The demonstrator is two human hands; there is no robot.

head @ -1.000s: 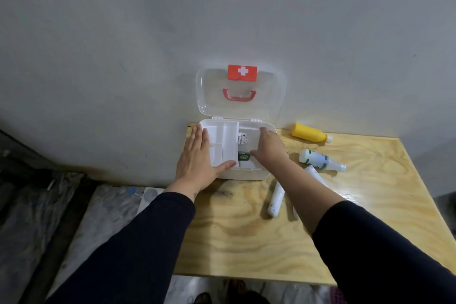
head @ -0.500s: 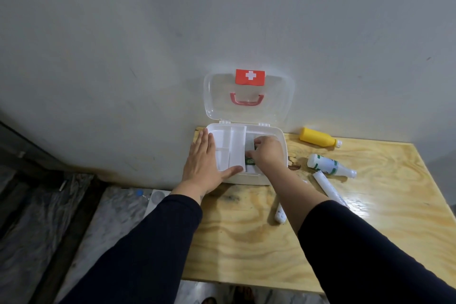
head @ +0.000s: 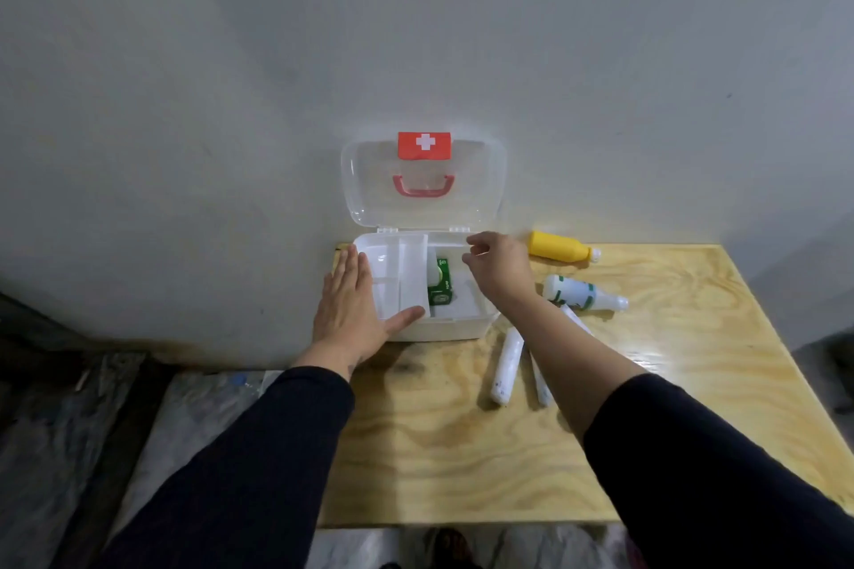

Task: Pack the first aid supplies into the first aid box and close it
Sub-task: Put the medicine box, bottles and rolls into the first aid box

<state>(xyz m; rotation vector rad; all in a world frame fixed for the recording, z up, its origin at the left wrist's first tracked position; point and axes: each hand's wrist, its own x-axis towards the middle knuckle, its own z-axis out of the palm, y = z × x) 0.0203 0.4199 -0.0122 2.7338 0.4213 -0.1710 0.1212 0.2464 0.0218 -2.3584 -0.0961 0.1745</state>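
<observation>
Two hands (head: 351,305) (head: 497,266) at open first aid box (head: 457,328)

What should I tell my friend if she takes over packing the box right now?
Left hand: flat on the box's left side, steadying it.
Right hand: empty, fingers loosely open, above the box's right side.
First aid box: lid open, leaning on the wall; white tray sits in the left half.
Done: green packet is inside.
Left: yellow bottle, white bottle and white rolls lie on the table; pack them, then close the lid.
</observation>
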